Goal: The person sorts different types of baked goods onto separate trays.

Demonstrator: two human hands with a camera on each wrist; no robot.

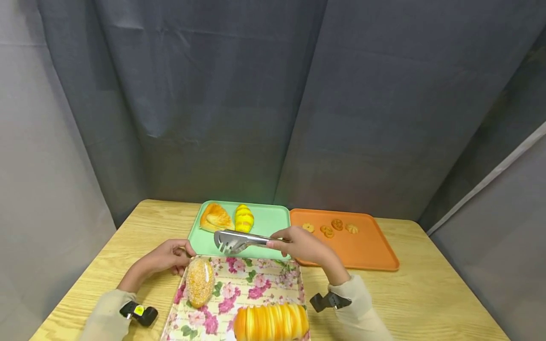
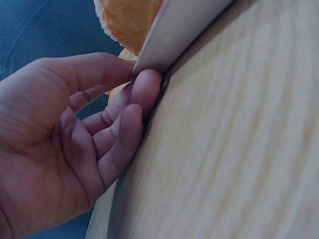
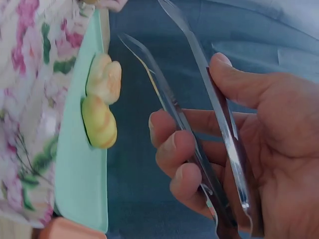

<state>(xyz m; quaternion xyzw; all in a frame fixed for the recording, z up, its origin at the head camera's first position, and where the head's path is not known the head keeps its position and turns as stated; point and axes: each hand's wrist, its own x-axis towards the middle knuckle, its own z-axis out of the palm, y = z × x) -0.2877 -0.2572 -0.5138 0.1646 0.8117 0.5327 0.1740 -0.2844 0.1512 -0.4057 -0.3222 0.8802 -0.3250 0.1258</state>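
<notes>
My right hand (image 1: 304,246) grips metal food tongs (image 1: 245,238), whose tips hang apart above the green tray (image 1: 270,220); in the right wrist view, nothing lies between the tongs' arms (image 3: 219,109). With thumb and fingers, my left hand (image 2: 65,134) pinches the edge of the floral tray (image 1: 228,305) at its far left corner. A sesame-covered bread roll (image 1: 200,282) sits on that tray close to this hand. Nearer the front lies a long ridged loaf (image 1: 270,323). On the green tray are a golden folded pastry (image 1: 216,218) and a yellow striped bread (image 1: 244,217).
An orange tray (image 1: 367,255) stands right of the green one and carries several small cookies (image 1: 337,224). All the trays rest on a wooden table (image 1: 426,293). Grey curtains (image 1: 222,118) hang behind the table and at its sides.
</notes>
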